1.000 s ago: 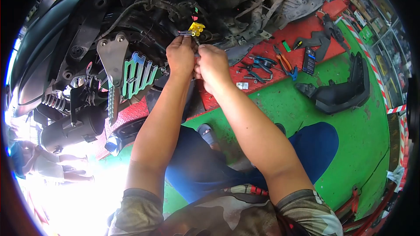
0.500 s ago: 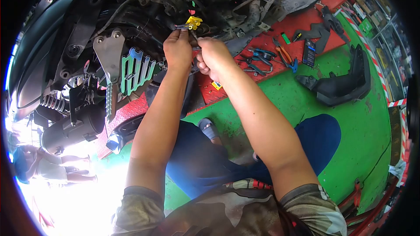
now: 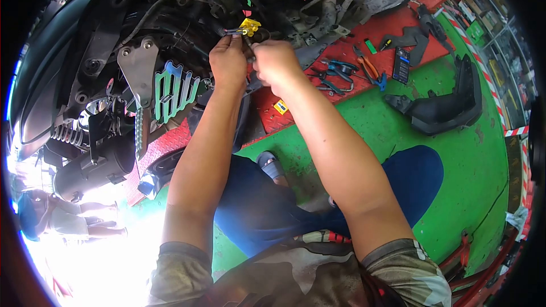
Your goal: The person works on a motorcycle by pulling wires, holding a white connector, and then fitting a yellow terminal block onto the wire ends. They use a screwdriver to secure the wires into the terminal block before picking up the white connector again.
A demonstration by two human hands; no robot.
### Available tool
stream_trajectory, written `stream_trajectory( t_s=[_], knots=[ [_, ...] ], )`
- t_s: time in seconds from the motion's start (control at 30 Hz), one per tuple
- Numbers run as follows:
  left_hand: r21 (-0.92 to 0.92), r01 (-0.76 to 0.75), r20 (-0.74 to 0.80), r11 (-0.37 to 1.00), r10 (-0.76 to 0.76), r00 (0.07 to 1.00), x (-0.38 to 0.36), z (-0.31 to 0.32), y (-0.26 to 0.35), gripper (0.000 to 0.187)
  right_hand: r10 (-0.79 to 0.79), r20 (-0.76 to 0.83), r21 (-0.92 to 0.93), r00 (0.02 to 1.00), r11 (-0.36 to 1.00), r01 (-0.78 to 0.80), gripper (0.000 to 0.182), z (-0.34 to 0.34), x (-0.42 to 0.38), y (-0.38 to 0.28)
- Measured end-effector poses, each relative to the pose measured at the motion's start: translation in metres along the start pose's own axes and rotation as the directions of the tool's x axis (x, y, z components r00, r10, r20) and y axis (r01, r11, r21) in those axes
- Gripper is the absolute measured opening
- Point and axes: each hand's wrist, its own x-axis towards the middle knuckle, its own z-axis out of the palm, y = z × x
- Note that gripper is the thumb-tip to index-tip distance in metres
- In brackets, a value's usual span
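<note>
Both hands are up against the underside of a stripped motorcycle (image 3: 102, 68). My left hand (image 3: 228, 65) is closed, with its thumb and fingers pinching thin wires (image 3: 232, 32) that run to a bright yellow connector (image 3: 250, 26). Just to the right, my right hand (image 3: 277, 63) is curled into a fist close below the connector. A thin dark piece shows between the two hands, but what the right fingers hold is hidden. Small red and green bits sit above the connector, among the dark frame parts.
On the red platform (image 3: 273, 113) lie pliers with blue handles (image 3: 341, 69), orange-handled pliers (image 3: 369, 68), a phone (image 3: 401, 67) and a small yellow box (image 3: 280, 107). A black plastic panel (image 3: 446, 111) rests on the green floor. Another person (image 3: 62, 213) is at the far left.
My right fist has turned and its fingers are tucked in more, slightly to the left. My left hand keeps its pinch on the wires near the yellow connector. The view has shifted slightly.
</note>
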Motion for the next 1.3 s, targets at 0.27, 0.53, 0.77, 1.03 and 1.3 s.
stream_trajectory(
  t_s=[0.27, 0.53, 0.77, 1.03, 1.3],
  knots=[
    [-0.077, 0.042, 0.039, 0.996, -0.039, 0.998, 0.009, -0.006, -0.015, 0.026, -0.410, -0.091, -0.583, 0.907, 0.761, 0.286, 0.015, 0.000, -0.030, -0.032],
    [0.091, 0.053, -0.004, 0.994, -0.053, 0.999, 0.002, -0.006, 0.001, 0.026, -0.284, -0.148, -0.577, 0.947, 0.803, 0.151, 0.023, 0.011, -0.044, -0.044],
    [-0.107, 0.079, 0.061, 0.991, -0.073, 0.995, 0.006, -0.005, -0.007, 0.024, 0.429, 0.169, 0.686, 0.887, 0.596, -0.418, 0.016, 0.015, -0.035, -0.039],
    [-0.112, 0.054, 0.022, 0.992, -0.052, 0.998, 0.006, 0.000, -0.007, 0.024, -0.386, -0.171, -0.538, 0.907, 0.808, 0.242, 0.024, 0.013, -0.050, -0.036],
    [0.008, 0.008, 0.002, 1.000, -0.008, 1.000, 0.003, 0.000, -0.001, 0.023, 0.229, -0.070, 0.521, 0.971, 0.838, -0.160, 0.027, 0.026, -0.036, -0.025]
  ],
)
